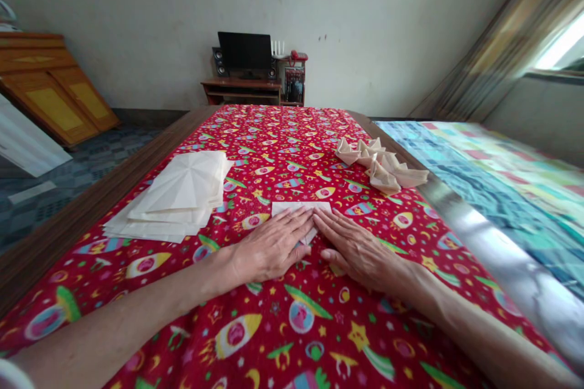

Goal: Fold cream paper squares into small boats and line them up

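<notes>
A small folded sheet of white paper (301, 205) lies on the red patterned cloth in front of me. My left hand (276, 242) rests flat across its left part, fingers stretched out. From the other side my right hand (351, 243) lies flat on the right part, its fingertips meeting those of the left. Both hands cover most of the paper; its far edge and a small tip between the hands show. To the left is a stack of creased paper sheets (185, 185). Several folded paper pieces (383, 173) with pointed ends sit at the right.
The red cloth (292, 322) covers the middle of a brown table (150, 161). Beyond it stands a small desk (241, 86) with a monitor (245, 51), speakers and a red telephone. A bed (497, 182) is at the right, a wooden cabinet (55, 91) at the left.
</notes>
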`<state>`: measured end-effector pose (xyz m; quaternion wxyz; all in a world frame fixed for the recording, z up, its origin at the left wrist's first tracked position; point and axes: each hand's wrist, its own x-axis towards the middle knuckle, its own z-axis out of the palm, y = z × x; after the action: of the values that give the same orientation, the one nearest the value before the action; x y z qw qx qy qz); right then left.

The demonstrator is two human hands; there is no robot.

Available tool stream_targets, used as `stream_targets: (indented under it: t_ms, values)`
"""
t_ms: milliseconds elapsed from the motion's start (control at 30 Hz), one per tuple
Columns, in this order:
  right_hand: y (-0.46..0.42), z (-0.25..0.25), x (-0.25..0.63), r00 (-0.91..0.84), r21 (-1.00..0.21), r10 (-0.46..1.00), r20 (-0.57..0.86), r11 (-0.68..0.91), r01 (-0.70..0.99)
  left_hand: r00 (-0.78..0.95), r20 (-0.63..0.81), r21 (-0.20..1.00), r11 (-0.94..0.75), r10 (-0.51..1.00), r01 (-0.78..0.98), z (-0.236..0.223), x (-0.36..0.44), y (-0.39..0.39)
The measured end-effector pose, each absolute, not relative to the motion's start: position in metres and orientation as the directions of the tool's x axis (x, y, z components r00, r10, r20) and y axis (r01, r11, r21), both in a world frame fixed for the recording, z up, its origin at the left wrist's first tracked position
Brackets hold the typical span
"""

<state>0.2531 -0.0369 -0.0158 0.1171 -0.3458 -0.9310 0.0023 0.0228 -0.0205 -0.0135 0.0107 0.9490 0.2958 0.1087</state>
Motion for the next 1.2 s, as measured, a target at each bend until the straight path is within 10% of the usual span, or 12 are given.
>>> stream_targets:
  t_ms: [333, 600, 833, 1200]
  values:
    - [-0.030, -0.026, 0.279, -0.693, -0.118, 0.644, 0.325, 0.755, 0.646, 0.759, 0.156, 0.022, -0.771, 0.632, 0.637, -0.013, -0.019, -0.030]
    - [-0.004, -0.006, 0.240, -0.559, -0.023, 0.726, 0.401, 0.618, 0.786, 0.584, 0.447, 0.218, -0.716, 0.677, 0.664, -0.011, -0.020, -0.001]
    - [0.010, -0.019, 0.239, -0.405, -0.284, 0.777, 0.482, 0.576, 0.767, 0.553, 0.335, 0.220, -0.634, 0.763, 0.741, -0.008, 0.001, 0.035]
    - [0.017, -0.027, 0.245, -0.401, -0.322, 0.797, 0.451, 0.565, 0.760, 0.490, 0.031, 0.317, -0.473, 0.871, 0.822, 0.013, 0.009, 0.032]
